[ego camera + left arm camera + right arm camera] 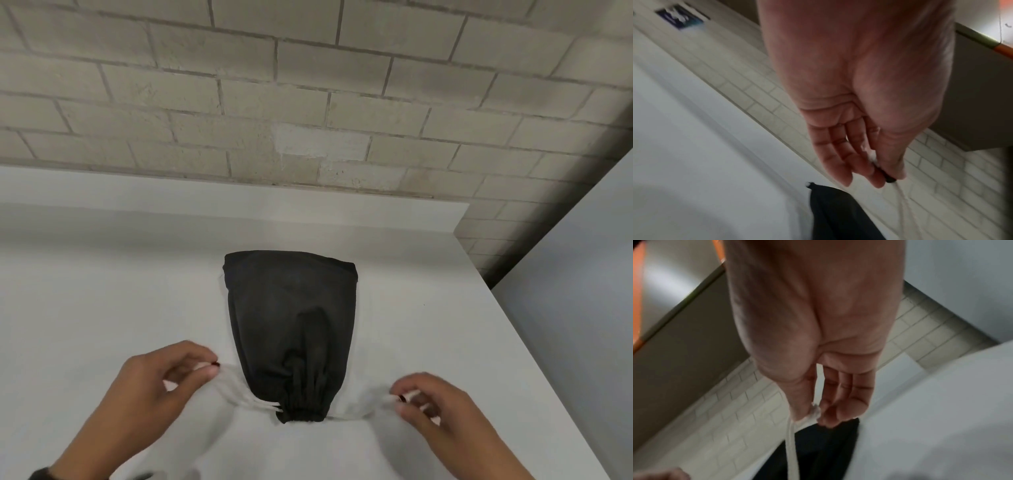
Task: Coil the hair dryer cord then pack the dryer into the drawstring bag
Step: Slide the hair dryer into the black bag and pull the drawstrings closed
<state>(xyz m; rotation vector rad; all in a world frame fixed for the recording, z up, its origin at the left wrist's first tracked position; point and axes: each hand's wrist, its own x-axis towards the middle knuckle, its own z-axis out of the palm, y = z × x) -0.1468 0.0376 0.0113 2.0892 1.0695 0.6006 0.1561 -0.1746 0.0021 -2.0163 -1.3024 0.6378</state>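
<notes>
Bag (289, 329) position: lower centre of the head view, lying flat on the white table (102, 291), its gathered mouth (301, 413) pointing at the bottom edge of the frame. The mouth is cinched nearly closed. A long bulge under the black cloth suggests the dryer is already inside; the dryer and its cord are not visible.

Left hand (164, 380): lower left of the frame, thumb and forefinger pinching the end of the left white drawstring (239, 397). The left wrist view shows the string leaving the fingertips (890, 177) while the other fingers extend loosely.

Right hand (431, 407): lower right of the frame, pinching the right drawstring (359, 411) likewise; the right wrist view shows a knotted end (815, 410) between thumb and fingers.

Handling, as judged:
- The cloth is soft and limp and gives no support; the weight is probably all in the rigid dryer.
- The strings are thin and may slip; hold them at or behind the knot.
- Pull both sides outward evenly so the mouth closes squarely.
- To lift, support the bulge from below or carry by both strings together.
</notes>
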